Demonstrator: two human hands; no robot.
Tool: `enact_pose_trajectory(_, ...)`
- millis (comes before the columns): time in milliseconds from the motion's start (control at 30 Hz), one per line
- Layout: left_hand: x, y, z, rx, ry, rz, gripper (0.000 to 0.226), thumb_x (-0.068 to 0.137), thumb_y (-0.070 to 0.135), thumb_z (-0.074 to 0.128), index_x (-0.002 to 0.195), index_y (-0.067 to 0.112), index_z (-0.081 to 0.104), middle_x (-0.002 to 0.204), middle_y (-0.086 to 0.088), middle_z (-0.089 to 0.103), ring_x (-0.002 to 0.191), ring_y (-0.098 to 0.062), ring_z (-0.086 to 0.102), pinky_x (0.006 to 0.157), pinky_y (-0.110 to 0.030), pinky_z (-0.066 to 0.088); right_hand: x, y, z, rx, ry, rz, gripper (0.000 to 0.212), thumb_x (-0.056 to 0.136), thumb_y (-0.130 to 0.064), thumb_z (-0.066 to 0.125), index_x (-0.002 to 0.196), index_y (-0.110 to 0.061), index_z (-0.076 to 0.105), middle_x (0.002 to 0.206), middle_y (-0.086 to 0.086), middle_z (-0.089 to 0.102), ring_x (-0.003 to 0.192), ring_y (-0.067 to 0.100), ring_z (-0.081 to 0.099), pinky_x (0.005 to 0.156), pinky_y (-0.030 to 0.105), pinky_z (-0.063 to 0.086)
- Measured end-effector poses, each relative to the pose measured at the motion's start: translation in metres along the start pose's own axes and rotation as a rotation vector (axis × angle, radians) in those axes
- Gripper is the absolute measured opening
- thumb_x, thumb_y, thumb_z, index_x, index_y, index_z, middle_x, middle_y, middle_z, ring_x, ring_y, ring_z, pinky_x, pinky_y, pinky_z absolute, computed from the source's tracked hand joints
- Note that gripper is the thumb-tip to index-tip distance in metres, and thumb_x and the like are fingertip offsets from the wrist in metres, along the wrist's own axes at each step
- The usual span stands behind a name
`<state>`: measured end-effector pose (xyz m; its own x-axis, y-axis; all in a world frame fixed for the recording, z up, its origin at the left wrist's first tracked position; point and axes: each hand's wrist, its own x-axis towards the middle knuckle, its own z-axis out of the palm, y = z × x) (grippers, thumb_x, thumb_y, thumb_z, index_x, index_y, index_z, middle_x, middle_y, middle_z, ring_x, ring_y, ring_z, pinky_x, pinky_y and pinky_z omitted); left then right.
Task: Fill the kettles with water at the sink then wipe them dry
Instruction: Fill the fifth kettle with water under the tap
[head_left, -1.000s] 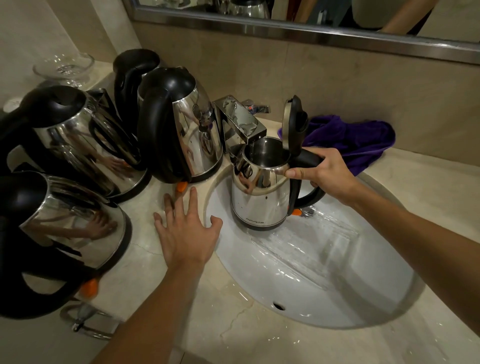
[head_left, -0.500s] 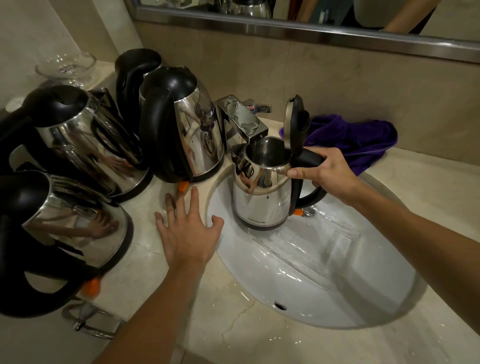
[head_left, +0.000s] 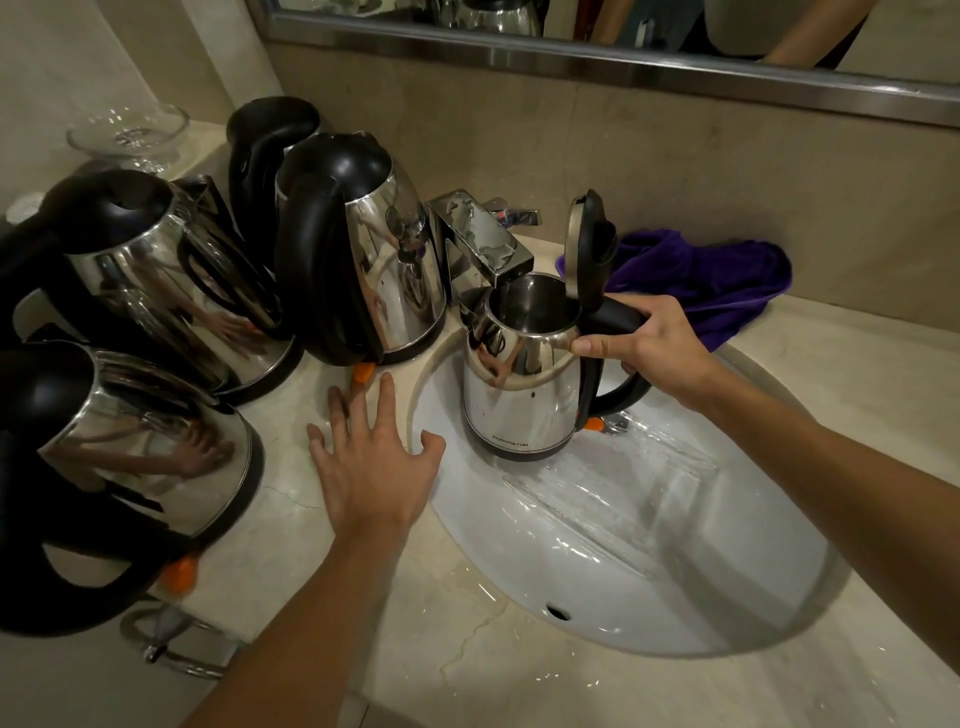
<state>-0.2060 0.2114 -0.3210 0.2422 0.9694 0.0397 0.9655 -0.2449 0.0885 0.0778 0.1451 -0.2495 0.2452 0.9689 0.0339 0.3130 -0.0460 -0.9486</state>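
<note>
My right hand (head_left: 652, 345) grips the black handle of a steel kettle (head_left: 522, 395) held upright in the white sink (head_left: 649, 561), its lid (head_left: 589, 244) flipped up and its mouth under the chrome tap (head_left: 480, 239). I cannot tell whether water is running. My left hand (head_left: 371, 467) lies flat with fingers spread on the marble counter (head_left: 415, 649) at the sink's left rim. Several more steel kettles with shut black lids stand on the counter to the left, the nearest to the sink (head_left: 358, 249), another (head_left: 156, 280) and one at the front (head_left: 119, 441). A purple cloth (head_left: 711, 283) lies behind the sink.
A glass dish (head_left: 130, 130) stands at the far left back corner. A mirror with a metal frame (head_left: 597, 57) runs along the wall above. A metal ring (head_left: 171, 654) hangs below the counter's front edge. The counter near the sink looks wet.
Almost nothing differs; both hands and the held kettle keep their places, with only a slight shift of the view.
</note>
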Motion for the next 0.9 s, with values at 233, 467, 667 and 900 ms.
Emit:
enact_pose_trajectory(233,0.0005,-0.0002,0.0014,0.009,-0.002,-0.006,0.082,0.094,0.063,0.035,0.162,0.031,0.006,0.169,-0.004,0.014,0.157,-0.027,0.005,0.123,-0.054,0.009,-0.0002,0.0002,-0.0005,0.003,-0.003,0.000,0.023,0.086,-0.003,0.075,0.106,-0.013,0.070,0.066,-0.016,0.068,0.058,-0.004,0.059,0.055,0.008,0.044)
enact_pose_trajectory(467,-0.0007,-0.0002,0.0001,-0.009,0.005,0.000,0.080,0.093,0.060,0.036,0.162,0.030,0.011,0.168,-0.004,0.017,0.157,-0.028,0.005,0.123,-0.054,0.010,-0.0004,0.0011,-0.0003,0.000,0.008,-0.001,0.026,0.086,-0.002,0.075,0.111,-0.008,0.069,0.068,-0.017,0.069,0.060,-0.005,0.060,0.055,0.008,0.044)
enact_pose_trajectory(667,-0.0005,0.0001,0.0002,-0.002,0.003,0.002,0.080,0.094,0.060,0.036,0.163,0.029,0.010,0.169,-0.004,0.016,0.157,-0.028,0.005,0.123,-0.055,0.010,0.0003,0.0015,-0.0008,-0.004,0.006,-0.005,0.028,0.086,0.001,0.075,0.113,-0.004,0.069,0.069,-0.020,0.070,0.062,-0.006,0.062,0.056,0.007,0.045)
enact_pose_trajectory(900,0.0000,0.0001,0.0004,0.003,0.004,0.000,0.081,0.094,0.061,0.037,0.163,0.030,0.008,0.169,-0.004,0.015,0.157,-0.028,0.005,0.123,-0.055,0.010,0.0007,0.0022,-0.0013,0.002,0.005,0.005,0.026,0.087,-0.002,0.075,0.111,-0.007,0.069,0.068,-0.016,0.069,0.060,-0.005,0.059,0.055,0.008,0.044)
